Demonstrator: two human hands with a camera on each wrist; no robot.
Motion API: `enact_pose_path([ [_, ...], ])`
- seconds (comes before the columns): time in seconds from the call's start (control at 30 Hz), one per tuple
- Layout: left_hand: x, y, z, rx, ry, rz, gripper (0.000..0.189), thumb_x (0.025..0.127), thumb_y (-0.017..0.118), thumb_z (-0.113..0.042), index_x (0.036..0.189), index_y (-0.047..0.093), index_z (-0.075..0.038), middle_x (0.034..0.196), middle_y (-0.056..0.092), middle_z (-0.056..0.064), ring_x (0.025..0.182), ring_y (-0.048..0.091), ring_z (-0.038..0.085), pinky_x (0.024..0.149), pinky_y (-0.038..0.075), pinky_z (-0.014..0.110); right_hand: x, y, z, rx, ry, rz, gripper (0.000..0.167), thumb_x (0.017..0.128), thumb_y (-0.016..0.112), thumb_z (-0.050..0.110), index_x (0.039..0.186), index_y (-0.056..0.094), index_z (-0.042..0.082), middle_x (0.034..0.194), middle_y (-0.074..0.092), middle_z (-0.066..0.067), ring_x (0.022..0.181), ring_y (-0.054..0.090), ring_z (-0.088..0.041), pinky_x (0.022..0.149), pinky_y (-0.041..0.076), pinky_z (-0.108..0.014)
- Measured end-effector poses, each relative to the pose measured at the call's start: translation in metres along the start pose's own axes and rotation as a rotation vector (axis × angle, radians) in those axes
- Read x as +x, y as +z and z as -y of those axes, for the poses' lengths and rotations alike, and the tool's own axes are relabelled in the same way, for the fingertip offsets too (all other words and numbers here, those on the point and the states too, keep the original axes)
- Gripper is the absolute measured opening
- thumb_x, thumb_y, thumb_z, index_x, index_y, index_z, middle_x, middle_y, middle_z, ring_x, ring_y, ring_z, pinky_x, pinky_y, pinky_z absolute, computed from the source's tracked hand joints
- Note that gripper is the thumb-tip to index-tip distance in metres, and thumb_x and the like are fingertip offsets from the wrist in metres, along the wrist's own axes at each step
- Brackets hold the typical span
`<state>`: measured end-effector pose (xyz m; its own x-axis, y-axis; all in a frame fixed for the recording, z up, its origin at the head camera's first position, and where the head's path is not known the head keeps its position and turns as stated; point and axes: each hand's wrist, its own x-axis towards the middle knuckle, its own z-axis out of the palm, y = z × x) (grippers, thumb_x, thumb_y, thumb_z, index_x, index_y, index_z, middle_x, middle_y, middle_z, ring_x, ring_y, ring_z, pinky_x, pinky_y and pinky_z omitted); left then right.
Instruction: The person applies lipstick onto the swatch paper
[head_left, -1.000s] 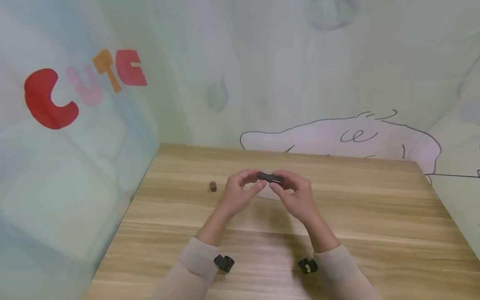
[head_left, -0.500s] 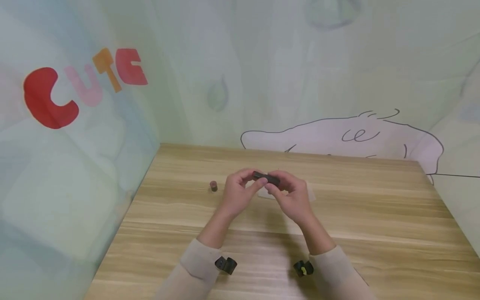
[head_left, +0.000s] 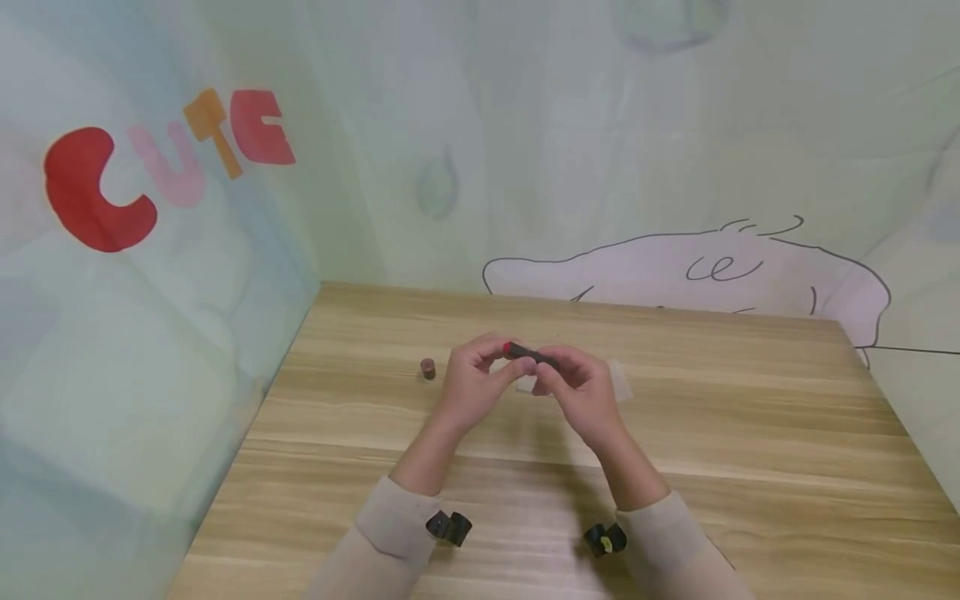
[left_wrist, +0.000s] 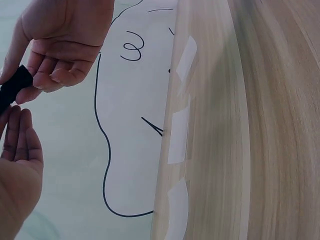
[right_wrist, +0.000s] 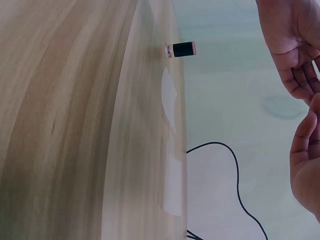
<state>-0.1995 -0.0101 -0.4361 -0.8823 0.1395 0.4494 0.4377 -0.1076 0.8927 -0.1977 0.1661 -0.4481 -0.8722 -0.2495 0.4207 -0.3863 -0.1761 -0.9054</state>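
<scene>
A short black stick, like a marker or tube, is held level above the table between both hands; its left end is red. My left hand pinches the left part with thumb and fingers. At the right part, my right hand grips it the same way. In the left wrist view the black tube shows between the right hand above and the left hand below. The right wrist view shows both hands at its right edge, the tube out of sight.
A small cylinder, black with a pinkish top and pale base, stands on the wood-grain table left of my hands. White flat pieces lie near the far edge, partly hidden by my hands in the head view. A printed wall cloth hangs behind.
Both hands have shifted slightly left with the tube. Its red left end now shows clearly, and more of the white pieces is visible beside the right hand. The small cylinder stays put.
</scene>
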Motion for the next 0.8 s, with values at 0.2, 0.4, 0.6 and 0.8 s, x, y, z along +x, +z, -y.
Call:
enact_pose_path([
  [0.2,-0.002,-0.003,0.001,-0.008,0.026,0.027,0.015,0.086,0.077,0.001,0.099,0.072,0.006,0.100,0.071,0.019,0.099,0.065,0.021,0.098,0.053,0.037,-0.002,0.000,-0.001,0.069,0.077,0.024,0.013,0.102,0.060,0.009,0.104,0.072,0.012,0.089,0.073,0.004,0.069,0.062,-0.009,0.065,0.054,-0.022],
  [0.4,-0.002,-0.004,0.001,0.006,0.044,0.038,0.015,0.085,0.077,0.006,0.100,0.074,0.004,0.099,0.071,0.017,0.098,0.065,0.022,0.097,0.053,0.036,-0.002,0.002,-0.003,0.179,0.148,0.035,0.026,0.105,0.053,0.010,0.101,0.074,0.024,0.086,0.072,0.007,0.066,0.058,-0.007,0.063,0.050,-0.020],
  [0.6,-0.002,-0.003,0.001,0.029,0.048,0.028,0.018,0.083,0.078,0.007,0.100,0.075,0.003,0.098,0.072,0.016,0.097,0.066,0.020,0.092,0.055,0.032,-0.002,0.008,0.000,0.428,0.215,0.031,0.024,0.106,0.053,0.015,0.102,0.076,0.020,0.086,0.072,0.007,0.067,0.057,-0.005,0.062,0.048,-0.016],
  [0.8,-0.004,-0.002,0.000,0.069,0.030,0.014,0.021,0.083,0.079,0.004,0.103,0.076,0.001,0.099,0.073,0.011,0.097,0.066,0.019,0.090,0.053,0.029,-0.002,0.015,0.001,0.578,0.267,0.044,0.018,0.105,0.057,0.021,0.105,0.075,0.016,0.097,0.075,0.003,0.070,0.057,-0.005,0.063,0.047,-0.016],
])
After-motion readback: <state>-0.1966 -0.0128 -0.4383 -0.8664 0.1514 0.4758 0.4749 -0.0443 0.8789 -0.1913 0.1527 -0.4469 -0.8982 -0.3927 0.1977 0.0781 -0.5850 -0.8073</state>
